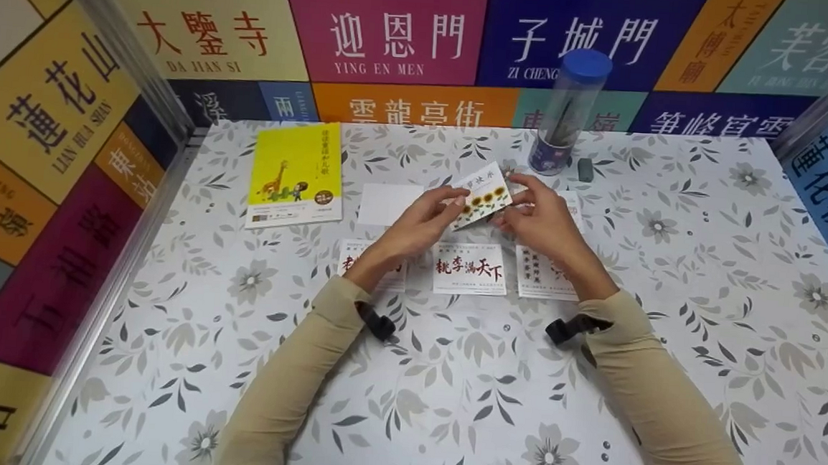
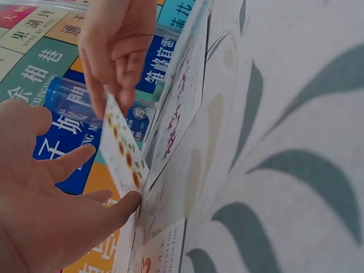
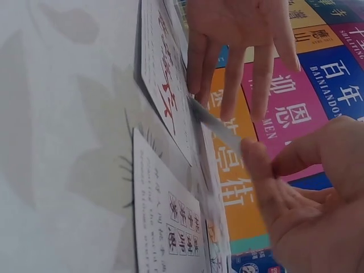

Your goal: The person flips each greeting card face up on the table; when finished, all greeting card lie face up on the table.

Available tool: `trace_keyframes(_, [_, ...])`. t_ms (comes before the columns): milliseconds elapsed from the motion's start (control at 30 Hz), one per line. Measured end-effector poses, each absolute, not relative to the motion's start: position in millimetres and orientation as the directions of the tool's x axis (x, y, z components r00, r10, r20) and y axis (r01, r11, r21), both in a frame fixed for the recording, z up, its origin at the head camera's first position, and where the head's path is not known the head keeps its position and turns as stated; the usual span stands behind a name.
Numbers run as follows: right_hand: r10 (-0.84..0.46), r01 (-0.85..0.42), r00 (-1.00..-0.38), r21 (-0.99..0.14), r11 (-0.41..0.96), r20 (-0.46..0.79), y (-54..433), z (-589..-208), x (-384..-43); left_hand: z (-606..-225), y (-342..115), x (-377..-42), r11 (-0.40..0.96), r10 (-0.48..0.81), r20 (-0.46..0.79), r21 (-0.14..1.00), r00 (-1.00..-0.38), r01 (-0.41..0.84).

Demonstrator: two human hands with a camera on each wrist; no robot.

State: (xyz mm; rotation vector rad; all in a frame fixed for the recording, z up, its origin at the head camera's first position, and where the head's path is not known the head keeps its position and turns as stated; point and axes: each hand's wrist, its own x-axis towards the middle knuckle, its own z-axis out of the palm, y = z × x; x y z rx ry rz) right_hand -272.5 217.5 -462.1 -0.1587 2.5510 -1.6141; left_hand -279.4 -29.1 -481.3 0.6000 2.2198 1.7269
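A white card with sunflowers and Chinese writing is held tilted above the table's far middle. My right hand pinches its right edge; the right wrist view shows thumb and finger on the card's edge. My left hand is by the card's left side with fingers extended. In the left wrist view its thumb is close to the card's lower corner; whether they touch I cannot tell. Below lie a card with red characters, a partly covered left card and a right card.
A plain white card lies behind my left hand, and another card is partly behind my right. A yellow book lies at the left. A clear blue-capped container stands at the back beside a small dark block.
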Motion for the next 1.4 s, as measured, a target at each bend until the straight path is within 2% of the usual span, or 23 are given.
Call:
trace_keyframes(133, [-0.169, -0.046, -0.983, -0.807, 0.589, -0.068, 219, -463, -273, -481, -32, -280, 0.228, 0.448, 0.028, 0.963, -0.894, 0.144])
trace_keyframes(267, [-0.185, -0.096, -0.982, -0.748, 0.657, -0.037, 220, -466, -274, -482, -32, -281, 0.254, 0.443, 0.030, 0.954, -0.896, 0.158])
trace_keyframes(667, [-0.293, -0.174, -0.955, -0.698, 0.695, -0.054, 220, -471, -274, -481, -32, -279, 0.311, 0.402, -0.027, 0.944, -0.915, 0.109])
trace_keyframes(1100, [-0.313, -0.163, -0.946, -0.705, 0.690, -0.087, 222, -472, -271, -480, -36, -275, 0.263, 0.418, -0.026, 0.960, -0.908, 0.094])
trace_keyframes(1267, [-0.329, -0.198, -0.944, -0.722, 0.663, -0.042, 218, -470, -267, -476, -57, -273, 0.390, 0.405, 0.059, 0.892, -0.912, 0.230])
trace_keyframes(1400, [-0.372, -0.249, -0.928, -0.742, 0.623, -0.001, 205, -466, -264, -476, -86, -270, 0.511, 0.373, 0.046, 0.824, -0.927, 0.246])
